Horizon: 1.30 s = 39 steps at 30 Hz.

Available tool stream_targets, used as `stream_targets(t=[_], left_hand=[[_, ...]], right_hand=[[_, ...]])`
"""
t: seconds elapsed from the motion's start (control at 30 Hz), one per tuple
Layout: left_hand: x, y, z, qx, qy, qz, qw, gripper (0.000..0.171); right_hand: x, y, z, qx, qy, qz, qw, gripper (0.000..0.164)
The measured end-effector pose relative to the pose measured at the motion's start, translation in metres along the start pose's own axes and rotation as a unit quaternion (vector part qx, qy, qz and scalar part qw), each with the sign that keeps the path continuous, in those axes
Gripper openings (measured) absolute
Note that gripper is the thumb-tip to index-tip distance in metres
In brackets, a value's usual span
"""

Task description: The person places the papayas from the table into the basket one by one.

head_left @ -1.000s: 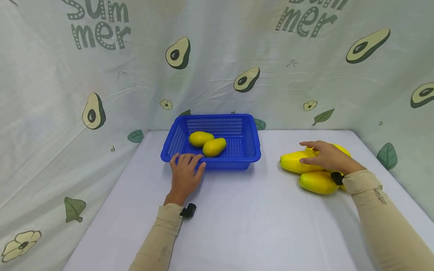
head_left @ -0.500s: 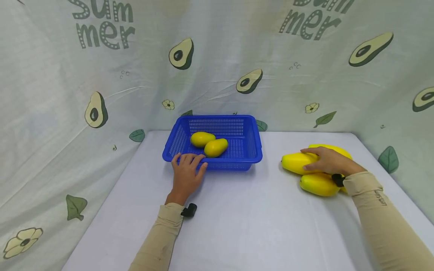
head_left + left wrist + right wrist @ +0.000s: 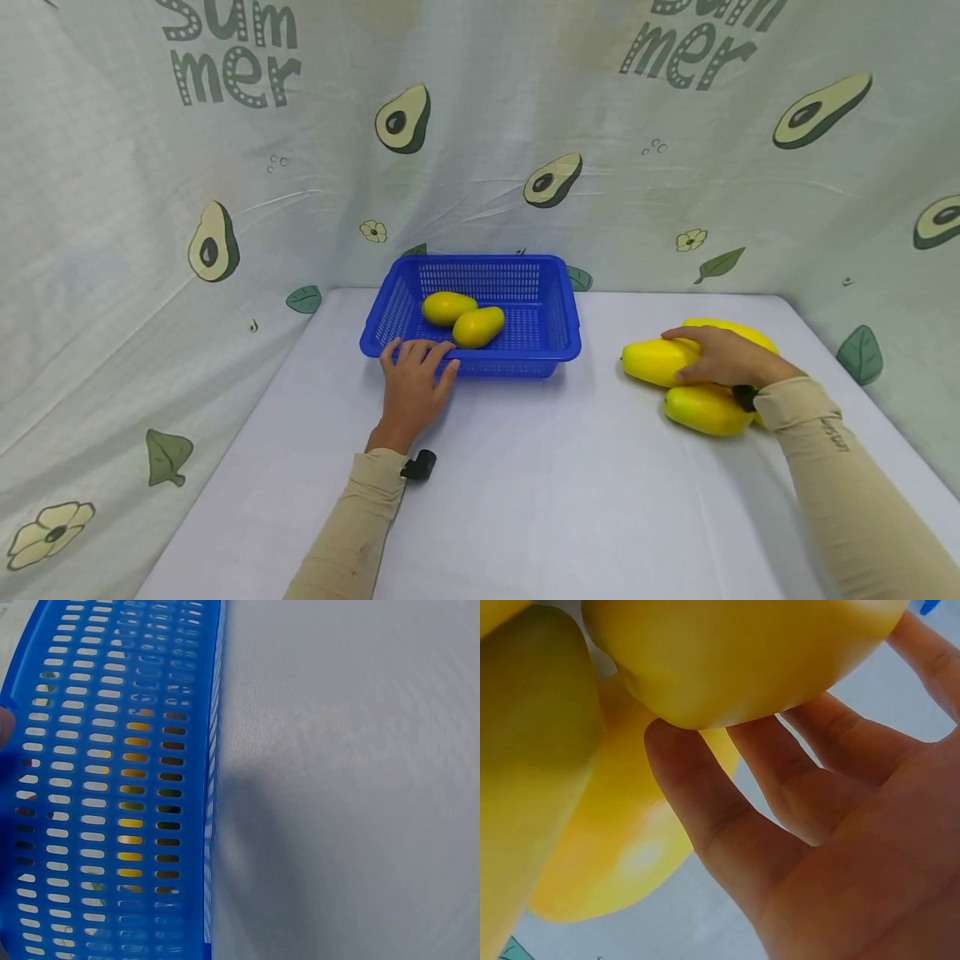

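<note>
Yellow fruit point(image 3: 651, 363): in the right hand point(image 3: 723, 358), narrow tip pointing to nine o'clock, other end hidden under the palm.
Right fingers: curved about that fruit, thumb on its near side, forefinger on its far side; the right wrist view shows fingertips against its skin.
Left hand point(image 3: 411, 392): fingers bent over the near rim of the blue basket point(image 3: 517, 355), at its seven o'clock; whether the thumb presses the wall, I cannot tell.
Neighbours of the held fruit: far fruit point(image 3: 738, 330) just beside it at two o'clock, near fruit point(image 3: 708, 410) at five o'clock, and a sliver of yellow farther round at four, mostly covered by the wrist.
Basket contents: rear fruit point(image 3: 448, 308) and front fruit point(image 3: 478, 327), side by side left of centre, the front one at the other's four o'clock.
Basket's place: well apart from the held fruit, at its ten o'clock.
Table point(image 3: 525, 483): white, beneath everything.
Backdrop point(image 3: 465, 50): pale cloth printed with avocados, at twelve o'clock.
</note>
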<state>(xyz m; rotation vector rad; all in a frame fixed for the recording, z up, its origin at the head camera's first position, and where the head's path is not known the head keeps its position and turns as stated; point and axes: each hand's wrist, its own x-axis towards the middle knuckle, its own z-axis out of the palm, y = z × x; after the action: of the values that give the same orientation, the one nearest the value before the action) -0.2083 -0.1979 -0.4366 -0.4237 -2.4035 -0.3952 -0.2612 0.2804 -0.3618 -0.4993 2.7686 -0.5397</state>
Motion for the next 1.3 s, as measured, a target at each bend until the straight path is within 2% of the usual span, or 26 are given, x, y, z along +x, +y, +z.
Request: stream_targets(t=[0.3, 0.77, 1.0, 1.3], left_hand=[[-0.0006, -0.0005, 0.0004, 0.001, 0.008, 0.004, 1.0, 0.033], [-0.001, 0.0016, -0.0021, 0.005, -0.009, -0.01, 0.9999, 0.034], [-0.0016, 0.0004, -0.0005, 0.013, -0.006, -0.006, 0.9999, 0.034], [-0.0008, -0.0009, 0.0014, 0.0, 0.007, 0.002, 1.0, 0.032]], right_hand=[[0.0011, -0.0025, 0.0025, 0.004, -0.009, 0.004, 1.0, 0.079], [-0.0005, -0.0045, 0.0022, -0.024, -0.006, -0.006, 1.0, 0.078], [-0.0003, -0.0009, 0.0024, -0.027, -0.001, -0.002, 1.0, 0.077], [-0.0015, 0.0028, -0.0012, -0.03, 0.006, 0.001, 1.0, 0.08]])
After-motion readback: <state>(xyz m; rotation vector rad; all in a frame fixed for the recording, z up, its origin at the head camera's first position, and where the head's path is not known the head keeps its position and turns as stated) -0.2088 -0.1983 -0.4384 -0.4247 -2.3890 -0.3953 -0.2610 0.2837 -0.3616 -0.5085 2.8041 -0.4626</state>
